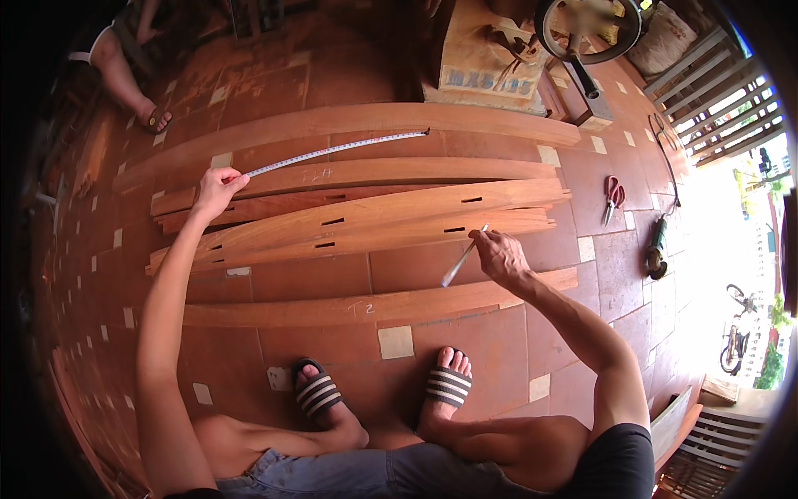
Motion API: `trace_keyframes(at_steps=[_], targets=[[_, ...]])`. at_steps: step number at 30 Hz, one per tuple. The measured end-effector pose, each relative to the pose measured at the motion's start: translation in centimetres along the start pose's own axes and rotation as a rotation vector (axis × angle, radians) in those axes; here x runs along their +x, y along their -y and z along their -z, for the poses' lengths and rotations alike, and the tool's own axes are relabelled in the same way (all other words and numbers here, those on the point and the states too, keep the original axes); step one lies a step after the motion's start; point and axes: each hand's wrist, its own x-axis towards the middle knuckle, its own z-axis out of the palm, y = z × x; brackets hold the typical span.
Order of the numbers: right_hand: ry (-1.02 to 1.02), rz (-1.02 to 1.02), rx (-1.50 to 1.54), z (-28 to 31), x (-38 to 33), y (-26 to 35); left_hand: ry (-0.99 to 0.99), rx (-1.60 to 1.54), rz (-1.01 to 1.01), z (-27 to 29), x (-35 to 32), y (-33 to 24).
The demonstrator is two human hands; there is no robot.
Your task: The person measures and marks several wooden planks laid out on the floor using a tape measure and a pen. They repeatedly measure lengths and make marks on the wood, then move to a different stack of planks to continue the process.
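Left hand (218,191) is pinching a tape-measure blade (324,151), upper left; right hand (501,256) is gripping a slender tool (454,270), centre. Mid-frame wooden boards (399,207) are showing finished slots (332,221); the lower-centre board (432,303) is showing none.

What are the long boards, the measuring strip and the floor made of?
Long boards: bare-looking wood, brown, faintly streaked, without strong gloss.
Measuring strip: probably thin coated metal, pale, smooth and gently curved, though plastic is possible.
Floor: likely fired-clay tile, reddish, slightly shiny, with joint lines.
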Motion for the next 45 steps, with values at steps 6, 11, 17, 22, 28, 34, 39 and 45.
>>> trace_keyframes(at_steps=[6,11,17,22,28,34,39,45], targets=[[0.156,-0.048,-0.155,3.0,1.0,-4.0,0.001,-0.005,-0.003,0.2,-0.3,0.1],[0.220,-0.110,-0.252,3.7,0.9,-5.7,0.014,0.024,0.002,0.3,-0.2,-0.2],[0.248,-0.125,-0.295,4.2,2.1,-6.1,0.009,0.031,0.022,0.3,-0.3,-0.6],[0.025,0.194,-0.328,5.0,4.0,-5.7,0.030,0.030,0.033,0.2,0.0,-0.7],[-0.062,0.350,-0.381,4.3,6.2,-2.6,0.030,0.029,0.018,0.0,-0.1,-1.1],[-0.022,0.312,-0.436,4.4,6.9,-2.4,0.055,0.001,0.069,-0.3,-0.4,-1.9],[0.145,0.078,-0.335,4.4,4.6,-3.3,0.074,0.019,0.052,-1.2,-1.4,-3.7],[0.235,-0.007,-0.206,4.5,2.9,-1.4,0.183,-0.016,0.083,-3.3,-3.1,-3.8]])
